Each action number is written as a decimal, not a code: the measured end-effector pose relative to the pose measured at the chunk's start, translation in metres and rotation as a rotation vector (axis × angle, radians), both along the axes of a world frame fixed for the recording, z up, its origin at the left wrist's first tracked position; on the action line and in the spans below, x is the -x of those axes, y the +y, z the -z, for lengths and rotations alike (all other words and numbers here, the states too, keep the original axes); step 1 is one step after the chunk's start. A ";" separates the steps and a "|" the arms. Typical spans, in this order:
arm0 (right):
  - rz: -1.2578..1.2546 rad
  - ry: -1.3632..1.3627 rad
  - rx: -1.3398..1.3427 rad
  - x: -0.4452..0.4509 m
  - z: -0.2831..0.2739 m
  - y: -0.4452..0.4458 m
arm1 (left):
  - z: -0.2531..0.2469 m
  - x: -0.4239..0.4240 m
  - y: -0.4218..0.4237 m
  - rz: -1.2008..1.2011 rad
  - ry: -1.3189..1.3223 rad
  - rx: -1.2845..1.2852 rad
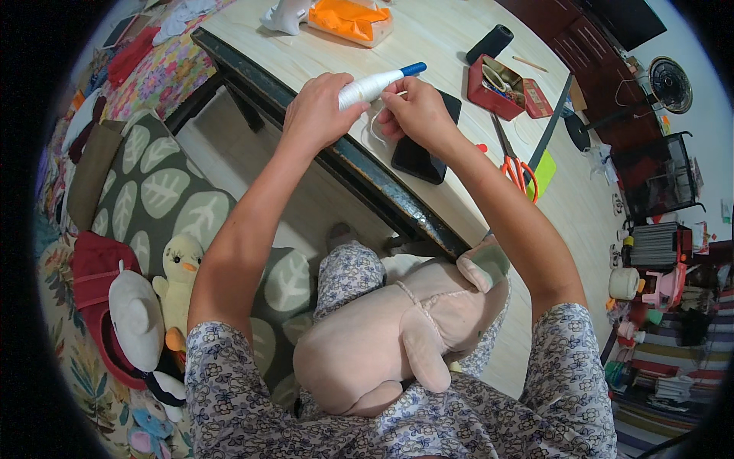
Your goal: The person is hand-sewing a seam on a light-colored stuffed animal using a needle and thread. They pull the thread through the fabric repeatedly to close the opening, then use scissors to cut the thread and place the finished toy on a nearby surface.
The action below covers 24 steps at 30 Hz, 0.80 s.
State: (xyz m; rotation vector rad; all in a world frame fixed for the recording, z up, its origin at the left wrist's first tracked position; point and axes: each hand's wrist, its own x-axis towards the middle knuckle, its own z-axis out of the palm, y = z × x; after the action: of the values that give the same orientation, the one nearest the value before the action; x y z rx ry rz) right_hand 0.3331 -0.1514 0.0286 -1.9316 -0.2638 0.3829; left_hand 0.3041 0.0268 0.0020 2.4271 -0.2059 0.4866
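Note:
Over the near edge of the table, my left hand (321, 112) is closed around the base of a cone of white thread (370, 89), whose blue tip points up and right. Beside the cone, my right hand (416, 112) pinches a white thread end between thumb and fingers; a loose loop of thread hangs below. A black smartphone (421, 163) lies on the table, partly under my right hand. A pink stuffed toy (367, 338) with a cord around it rests across my lap.
Orange-handled scissors (519, 172), a red tin (496, 89) of sewing items, a black thread spool (490, 44) and an orange packet (350, 22) are on the table. A yellow plush chick (180, 281) and other toys sit on the seat at left.

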 end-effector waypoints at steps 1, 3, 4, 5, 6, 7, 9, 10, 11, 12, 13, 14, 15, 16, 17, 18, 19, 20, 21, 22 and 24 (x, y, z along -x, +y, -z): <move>0.006 0.005 0.027 -0.002 0.000 0.000 | 0.002 -0.002 0.000 -0.006 -0.015 -0.011; 0.014 0.035 0.058 -0.003 -0.002 0.000 | 0.004 -0.001 -0.004 -0.015 0.017 0.001; 0.017 0.060 0.061 -0.003 -0.002 0.000 | 0.005 0.000 -0.005 -0.020 0.033 0.006; 0.020 0.085 0.064 -0.003 -0.004 0.000 | 0.007 -0.001 -0.005 -0.027 0.022 0.004; 0.029 0.088 0.051 0.000 -0.007 0.002 | 0.011 -0.002 -0.005 -0.032 0.012 0.004; 0.038 0.091 0.039 0.005 -0.010 0.004 | 0.013 -0.002 -0.005 -0.038 0.001 0.004; 0.040 0.079 0.023 0.007 -0.010 0.006 | 0.013 -0.001 -0.006 -0.044 -0.009 -0.003; 0.032 0.063 0.020 0.007 -0.008 0.007 | 0.012 -0.001 -0.007 -0.046 -0.015 -0.007; 0.024 0.048 0.017 0.007 -0.006 0.006 | 0.012 -0.001 -0.008 -0.050 -0.016 -0.010; 0.020 0.055 0.025 0.006 -0.005 0.007 | 0.012 -0.001 -0.008 -0.055 -0.019 -0.014; 0.016 0.062 0.033 0.004 -0.003 0.007 | 0.012 -0.001 -0.008 -0.060 -0.021 -0.018; 0.012 0.069 0.041 0.003 -0.003 0.008 | 0.013 -0.001 -0.008 -0.064 -0.019 -0.018; 0.023 0.073 0.044 0.003 -0.003 0.008 | 0.014 -0.002 -0.008 -0.068 -0.016 -0.018; 0.034 0.076 0.046 0.003 -0.004 0.009 | 0.014 -0.002 -0.007 -0.071 -0.014 -0.017; 0.045 0.079 0.049 0.004 -0.005 0.010 | 0.013 -0.002 -0.008 -0.074 -0.011 -0.014; 0.047 0.077 0.056 0.004 -0.006 0.011 | 0.013 -0.002 -0.008 -0.077 -0.006 -0.012; 0.049 0.074 0.064 0.005 -0.008 0.011 | 0.012 -0.002 -0.009 -0.081 -0.002 -0.010; 0.051 0.071 0.071 0.006 -0.008 0.012 | 0.013 -0.002 -0.008 -0.084 -0.006 -0.010; 0.055 0.070 0.076 0.005 -0.008 0.012 | 0.013 -0.002 -0.009 -0.085 -0.009 -0.009; 0.060 0.069 0.081 0.004 -0.007 0.012 | 0.014 -0.003 -0.009 -0.086 -0.013 -0.009; 0.065 0.057 0.090 0.002 -0.005 0.014 | 0.013 -0.003 -0.009 -0.074 -0.025 -0.001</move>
State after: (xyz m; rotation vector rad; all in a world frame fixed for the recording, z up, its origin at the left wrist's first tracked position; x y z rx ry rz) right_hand 0.3313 -0.1376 0.0338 -2.0084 -0.1476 0.4122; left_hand 0.3074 0.0182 -0.0112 2.4371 -0.1273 0.5502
